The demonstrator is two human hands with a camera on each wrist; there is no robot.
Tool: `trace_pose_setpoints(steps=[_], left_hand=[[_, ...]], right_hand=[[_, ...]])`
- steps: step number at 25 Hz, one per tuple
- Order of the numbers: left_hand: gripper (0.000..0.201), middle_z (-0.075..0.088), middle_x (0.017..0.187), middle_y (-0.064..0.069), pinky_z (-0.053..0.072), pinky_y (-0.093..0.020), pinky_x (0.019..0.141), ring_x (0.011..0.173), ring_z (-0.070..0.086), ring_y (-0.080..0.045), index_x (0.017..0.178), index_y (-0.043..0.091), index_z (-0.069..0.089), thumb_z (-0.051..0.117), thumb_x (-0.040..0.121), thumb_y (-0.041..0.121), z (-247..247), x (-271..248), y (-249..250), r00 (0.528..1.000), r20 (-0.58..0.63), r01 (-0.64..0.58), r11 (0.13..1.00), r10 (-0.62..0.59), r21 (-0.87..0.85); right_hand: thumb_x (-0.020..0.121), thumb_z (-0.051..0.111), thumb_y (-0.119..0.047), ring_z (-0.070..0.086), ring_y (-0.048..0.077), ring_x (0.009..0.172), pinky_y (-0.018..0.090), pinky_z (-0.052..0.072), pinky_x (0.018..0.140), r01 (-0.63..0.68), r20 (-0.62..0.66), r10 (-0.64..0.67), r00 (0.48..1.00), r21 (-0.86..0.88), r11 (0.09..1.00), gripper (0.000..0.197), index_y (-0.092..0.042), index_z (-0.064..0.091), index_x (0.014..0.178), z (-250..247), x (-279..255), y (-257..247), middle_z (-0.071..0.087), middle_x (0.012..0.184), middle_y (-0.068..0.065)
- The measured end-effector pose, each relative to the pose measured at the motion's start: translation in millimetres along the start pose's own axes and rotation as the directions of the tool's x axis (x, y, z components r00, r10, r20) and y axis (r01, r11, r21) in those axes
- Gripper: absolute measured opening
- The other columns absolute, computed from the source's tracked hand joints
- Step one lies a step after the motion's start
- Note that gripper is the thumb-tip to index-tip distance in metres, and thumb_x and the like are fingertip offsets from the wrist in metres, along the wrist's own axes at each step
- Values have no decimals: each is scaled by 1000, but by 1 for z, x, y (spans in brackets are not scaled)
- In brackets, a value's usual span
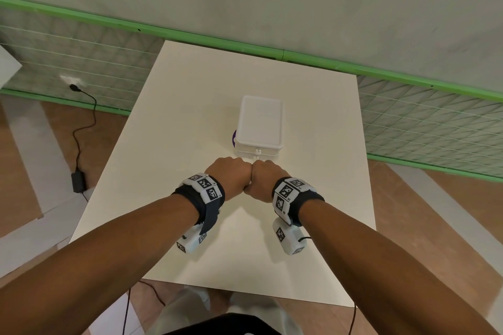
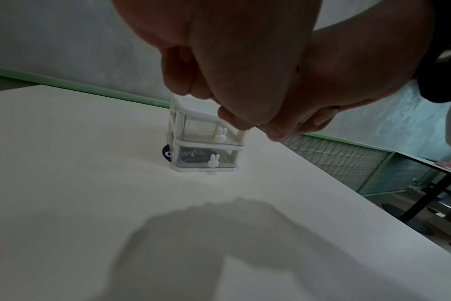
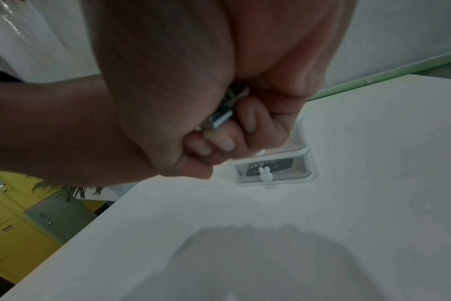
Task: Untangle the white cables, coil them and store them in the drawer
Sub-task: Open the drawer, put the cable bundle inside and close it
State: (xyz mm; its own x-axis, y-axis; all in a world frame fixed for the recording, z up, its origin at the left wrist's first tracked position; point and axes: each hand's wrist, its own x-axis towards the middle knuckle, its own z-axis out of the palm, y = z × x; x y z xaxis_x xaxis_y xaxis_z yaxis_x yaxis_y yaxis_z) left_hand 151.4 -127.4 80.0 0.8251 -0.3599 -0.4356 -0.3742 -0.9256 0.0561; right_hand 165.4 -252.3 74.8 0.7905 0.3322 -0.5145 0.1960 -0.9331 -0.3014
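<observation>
A small white drawer unit stands mid-table, with two clear drawers, both closed, each with a bunny knob. The lower drawer holds a dark labelled item. My left hand and right hand are curled into fists, pressed side by side just in front of the unit. In the right wrist view a metal plug of the white cable shows between the curled fingers. The rest of the cable is hidden inside the hands.
The white table has bare surface around the hands and to both sides of the unit. A dark round item pokes out at the unit's left. A green-framed mesh barrier runs behind. A black adapter lies on the floor at left.
</observation>
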Motion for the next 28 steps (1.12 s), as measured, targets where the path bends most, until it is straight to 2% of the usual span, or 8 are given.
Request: trace_pose_setpoints(steps=[4,8,11,13,17,21,24,28], left_hand=[[17,69,96,-8,39,-32,62,73,60,-27,105,9,63,54,92,13,6,4,2,1000,31,4,1000,-3,-27],[15,69,92,-7,39,-31,60,65,52,-24,102,10,63,58,89,16,7,7,4,1000,7,-15,997,15,-70],[15,69,93,-10,39,-32,60,68,56,-28,101,9,60,54,87,9,10,9,1,999,-50,-23,993,17,-116],[16,68,95,-10,40,-33,61,76,62,-30,101,10,57,53,86,6,16,10,-4,994,-110,-43,971,17,-235],[26,60,108,-3,49,-36,72,80,57,-22,117,13,49,56,92,17,31,17,-19,966,-245,-61,852,-81,-520],[21,66,104,-2,50,-37,76,84,60,-23,115,13,54,49,99,27,58,38,-28,948,-171,100,763,-268,-639],[19,72,100,-6,54,-43,79,89,66,-28,102,13,58,47,99,29,76,56,-23,922,-99,178,635,-376,-751],[32,70,104,-13,50,-45,86,97,63,-34,103,7,62,47,101,35,78,77,-13,894,22,298,558,-447,-775]], right_hand=[[77,77,-38,66,23,79,33,55,73,45,195,-49,980,23,999,29,-18,57,86,-8,8,5,64,82,0],[80,75,-34,64,16,64,31,55,71,47,282,-87,955,143,989,20,-18,63,77,-13,9,10,69,71,-2],[85,65,-31,67,21,70,31,53,67,63,223,-81,971,88,994,18,-13,65,86,-9,8,13,66,69,-1],[88,61,-32,65,25,74,31,50,64,121,168,-117,979,-11,993,22,-11,64,92,-12,9,17,66,78,3],[95,55,-39,61,28,82,31,44,69,142,68,-138,988,-63,988,30,-11,60,106,-28,11,48,66,98,9],[97,51,-47,60,33,88,35,46,71,48,-153,-46,987,10,999,36,-15,55,113,-31,21,81,68,104,13],[96,53,-42,64,35,93,37,51,77,101,-219,-78,973,97,990,38,-19,55,126,-30,38,72,70,105,11],[93,52,-40,62,32,85,36,50,70,106,-218,-84,972,91,990,30,-19,59,113,-24,55,60,70,98,9]])
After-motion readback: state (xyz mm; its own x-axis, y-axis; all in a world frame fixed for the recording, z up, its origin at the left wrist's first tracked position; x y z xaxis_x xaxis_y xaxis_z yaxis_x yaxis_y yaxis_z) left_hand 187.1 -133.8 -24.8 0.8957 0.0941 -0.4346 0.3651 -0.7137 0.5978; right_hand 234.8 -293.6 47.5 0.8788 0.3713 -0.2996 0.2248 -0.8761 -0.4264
